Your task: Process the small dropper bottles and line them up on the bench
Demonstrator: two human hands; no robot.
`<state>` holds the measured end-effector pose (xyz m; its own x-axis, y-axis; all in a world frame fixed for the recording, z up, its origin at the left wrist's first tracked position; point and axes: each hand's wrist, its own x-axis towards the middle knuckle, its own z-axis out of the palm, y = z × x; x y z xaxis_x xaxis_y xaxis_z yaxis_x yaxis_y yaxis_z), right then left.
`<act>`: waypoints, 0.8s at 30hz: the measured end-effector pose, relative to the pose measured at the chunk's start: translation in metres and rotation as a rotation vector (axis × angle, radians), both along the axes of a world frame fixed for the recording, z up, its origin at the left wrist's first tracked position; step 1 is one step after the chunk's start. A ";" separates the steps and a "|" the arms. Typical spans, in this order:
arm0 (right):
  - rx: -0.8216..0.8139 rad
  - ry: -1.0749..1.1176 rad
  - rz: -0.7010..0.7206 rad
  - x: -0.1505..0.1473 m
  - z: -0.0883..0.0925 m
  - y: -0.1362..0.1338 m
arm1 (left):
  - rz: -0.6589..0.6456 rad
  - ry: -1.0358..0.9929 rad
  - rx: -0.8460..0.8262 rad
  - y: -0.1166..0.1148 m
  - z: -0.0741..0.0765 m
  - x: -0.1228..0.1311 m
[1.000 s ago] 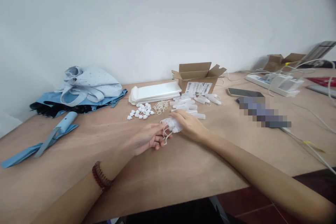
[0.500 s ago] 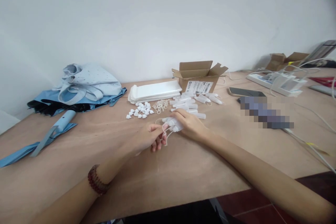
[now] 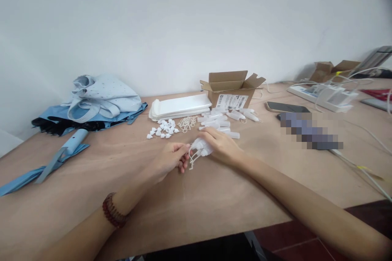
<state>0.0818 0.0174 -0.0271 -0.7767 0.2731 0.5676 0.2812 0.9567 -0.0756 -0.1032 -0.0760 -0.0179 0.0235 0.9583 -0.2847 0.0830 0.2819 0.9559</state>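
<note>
My right hand (image 3: 221, 145) is curled around a small translucent plastic bottle (image 3: 200, 147) that rests low over the wooden table (image 3: 214, 200). My left hand (image 3: 170, 160) meets it from the left, fingers pinched on a thin white string loop (image 3: 191, 160) that hangs off the bottle. A beaded bracelet (image 3: 112, 211) sits on my left wrist. Behind my hands lie a pile of small white caps (image 3: 162, 129), a tangle of white strings (image 3: 188, 122) and several more translucent bottles (image 3: 219, 121).
A stack of white bags (image 3: 180, 107) and an open cardboard box (image 3: 232, 88) stand at the back. Blue folded cloth (image 3: 101, 100) and a blue umbrella sleeve (image 3: 45, 164) lie left. A phone (image 3: 285, 107), a power strip (image 3: 323, 94) and cables (image 3: 364, 167) lie right.
My left hand has turned from palm-up to fingers closing toward the bottle, pulling the string loop in. My right hand has stayed in place on the bottle.
</note>
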 end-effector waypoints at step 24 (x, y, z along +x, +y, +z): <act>-0.111 0.326 -0.246 0.028 0.019 0.041 | 0.175 -0.234 0.113 -0.005 0.030 -0.022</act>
<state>0.1095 0.0588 -0.0080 -0.4649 0.5015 0.7297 0.4445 0.8449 -0.2975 -0.1247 -0.0808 0.0120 -0.0921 0.9790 -0.1820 -0.1838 0.1629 0.9694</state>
